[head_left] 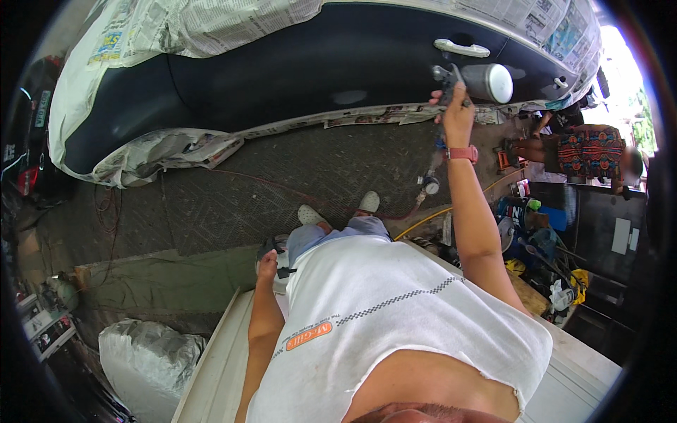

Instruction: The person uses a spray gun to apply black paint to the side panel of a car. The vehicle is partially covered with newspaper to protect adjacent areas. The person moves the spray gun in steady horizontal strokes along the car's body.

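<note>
My right hand [458, 113], reaching forward with a red watch on the wrist, is closed round the handle of a spray gun [450, 79]. The gun's grey paint cup [485, 83] with a white lid sticks out to the right, close to the dark car side panel [282, 84]. Beneath the hand, a round pressure gauge [429, 185] hangs on the gun's air line. My left hand [268, 265] is low beside my hip, its fingers curled next to a dark object I cannot make out. Whatever those fingers hold is hidden.
Newspaper masking [240, 25] covers the car's upper part and wheel. A white door handle [462, 48] stands out on the panel. A yellow hose [423, 224] and a thin red hose [275, 185] cross the floor. Another person [589, 151] is at the right, beyond cluttered cans [511, 210].
</note>
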Motion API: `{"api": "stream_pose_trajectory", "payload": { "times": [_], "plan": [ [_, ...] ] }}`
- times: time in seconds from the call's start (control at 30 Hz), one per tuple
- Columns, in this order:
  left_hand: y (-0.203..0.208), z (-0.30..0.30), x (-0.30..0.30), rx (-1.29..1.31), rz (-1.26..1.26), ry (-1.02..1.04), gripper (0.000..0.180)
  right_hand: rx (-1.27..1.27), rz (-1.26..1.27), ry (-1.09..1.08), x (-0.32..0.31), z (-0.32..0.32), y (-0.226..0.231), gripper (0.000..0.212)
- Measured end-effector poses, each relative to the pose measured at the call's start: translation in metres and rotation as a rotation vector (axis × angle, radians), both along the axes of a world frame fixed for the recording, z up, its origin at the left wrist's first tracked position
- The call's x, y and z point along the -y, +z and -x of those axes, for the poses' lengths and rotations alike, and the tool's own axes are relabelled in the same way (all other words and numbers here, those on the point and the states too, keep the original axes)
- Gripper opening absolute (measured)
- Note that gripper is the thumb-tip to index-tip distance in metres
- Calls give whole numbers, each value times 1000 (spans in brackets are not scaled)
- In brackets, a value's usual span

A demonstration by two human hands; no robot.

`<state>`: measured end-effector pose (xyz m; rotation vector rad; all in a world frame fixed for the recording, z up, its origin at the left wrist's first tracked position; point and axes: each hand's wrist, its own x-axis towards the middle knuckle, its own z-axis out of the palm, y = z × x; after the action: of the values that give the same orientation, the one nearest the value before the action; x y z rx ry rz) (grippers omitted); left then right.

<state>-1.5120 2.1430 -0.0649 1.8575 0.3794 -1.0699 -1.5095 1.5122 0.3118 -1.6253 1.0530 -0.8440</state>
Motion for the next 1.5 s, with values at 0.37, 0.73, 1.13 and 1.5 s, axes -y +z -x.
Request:
{"api": "stream_pose_trajectory", "payload": {
  "times": [0.37,0.73,1.13,1.5],
  "plan": [
    [22,20,-3,5,-64,68,60,25,-164,372,-136,-112,-5,46],
    [18,39,-27,-70,-152,22,64,110,-312,708,-198,-173,-11,52],
    [27,15,-7,-25,-182,-58,62,19,-81,240,-59,-64,-15,51],
    [32,-13,11,-30,-77,-73,72,-62,100,-252,33,37,-21,57]
  ]
}}
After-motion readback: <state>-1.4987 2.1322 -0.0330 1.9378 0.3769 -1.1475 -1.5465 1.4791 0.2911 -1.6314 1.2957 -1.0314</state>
